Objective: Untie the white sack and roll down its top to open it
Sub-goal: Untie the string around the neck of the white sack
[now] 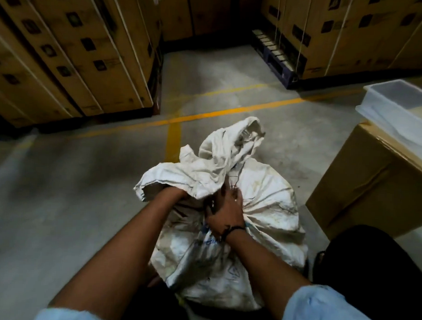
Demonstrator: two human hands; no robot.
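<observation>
Head view: right hand point(225, 205) grips white sack point(263, 204) at its gathered neck; left hand hidden under the floppy top, can't tell its grip. Sack stands just left of cardboard box point(371, 184). I'd pin the neck, untie slowly, no yanking.

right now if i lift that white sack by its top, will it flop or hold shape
Probably floppy: the white sack creases and droops at its loose top. Its body bulges on the floor, so likely heavy, sagging when lifted. It sits squat, so unlikely to roll.
</observation>
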